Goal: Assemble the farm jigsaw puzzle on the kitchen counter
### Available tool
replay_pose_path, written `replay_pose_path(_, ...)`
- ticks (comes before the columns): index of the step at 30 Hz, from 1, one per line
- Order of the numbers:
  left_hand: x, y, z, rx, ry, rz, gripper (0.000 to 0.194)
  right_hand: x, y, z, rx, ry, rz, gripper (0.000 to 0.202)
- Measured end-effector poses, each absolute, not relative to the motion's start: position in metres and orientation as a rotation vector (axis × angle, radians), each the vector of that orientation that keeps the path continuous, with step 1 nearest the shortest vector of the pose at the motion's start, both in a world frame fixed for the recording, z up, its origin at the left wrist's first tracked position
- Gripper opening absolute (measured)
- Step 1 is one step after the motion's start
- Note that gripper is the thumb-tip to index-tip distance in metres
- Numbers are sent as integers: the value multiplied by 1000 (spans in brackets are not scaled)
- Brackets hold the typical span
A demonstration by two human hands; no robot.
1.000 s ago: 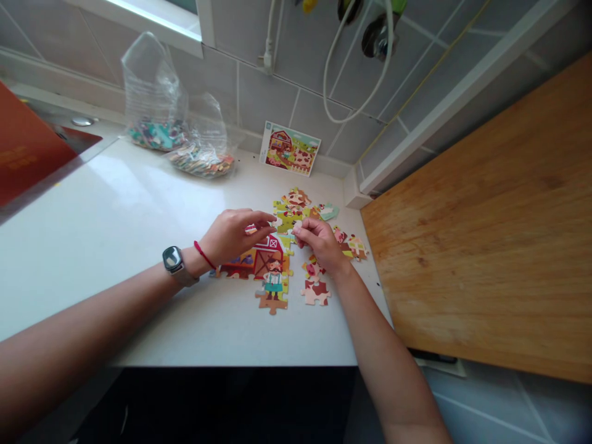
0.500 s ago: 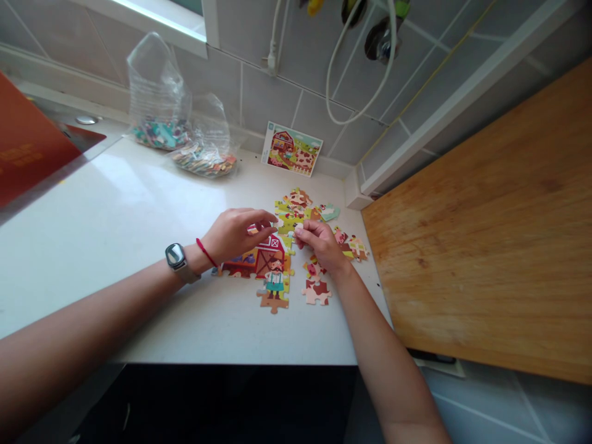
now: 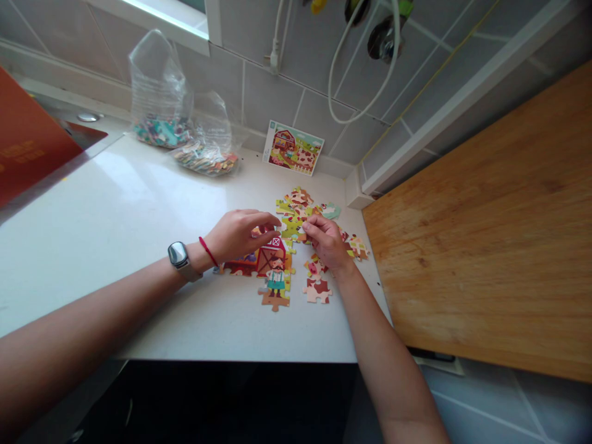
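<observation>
Cardboard jigsaw pieces are seen from the head camera, laid out near the far right corner of the white bench (image 3: pixel 139 203). The joined barn section (image 3: pixel 263 259) lies flat under the left hand (image 3: pixel 238 234), whose fingers are curled down with the tips pressed on its upper edge; whether a loose piece is pinched beneath them cannot be told. The right hand (image 3: pixel 328 242) is held just beside it, thumb and forefinger closed on what appears to be a small piece at the edge of the green cluster (image 3: pixel 292 217). Such pieces are judged light, thin and stiff, easily slid on the glossy surface and easily bent at the tabs, so they are best taken by the edges between two fingertips. Both forearms are stretched forward and converge, wrists low over the bench; a watch (image 3: pixel 178 254) and a red cord (image 3: pixel 208 251) are worn on the left wrist. Loose pieces (image 3: pixel 317 288) lie toward the near edge, a reference picture card (image 3: pixel 292 148) is propped against the tiled wall, and two clear bags of pieces (image 3: pixel 185 129) are set at the far edge. A wooden board (image 3: pixel 485 234) is seen beyond the right edge.
</observation>
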State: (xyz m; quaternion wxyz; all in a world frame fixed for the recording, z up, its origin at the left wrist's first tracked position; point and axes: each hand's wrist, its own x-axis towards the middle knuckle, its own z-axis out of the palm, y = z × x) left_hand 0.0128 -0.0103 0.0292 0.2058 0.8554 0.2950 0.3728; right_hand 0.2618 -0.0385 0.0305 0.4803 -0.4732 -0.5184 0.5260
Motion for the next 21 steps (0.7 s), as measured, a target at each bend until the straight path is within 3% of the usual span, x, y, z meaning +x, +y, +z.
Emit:
replay_pose_path(9,11,-1,12,2542,793,730,27,272,-28,40,-1121,-849,1138,36)
replay_pose_path(17,12,-10,7,2538,767,519,75,277,-22,36,-1078,-710,1109,40)
replay_pose_path(21,11,-11,0,2579,755,454,79,289,-19,39,-1086,-675,1019,42)
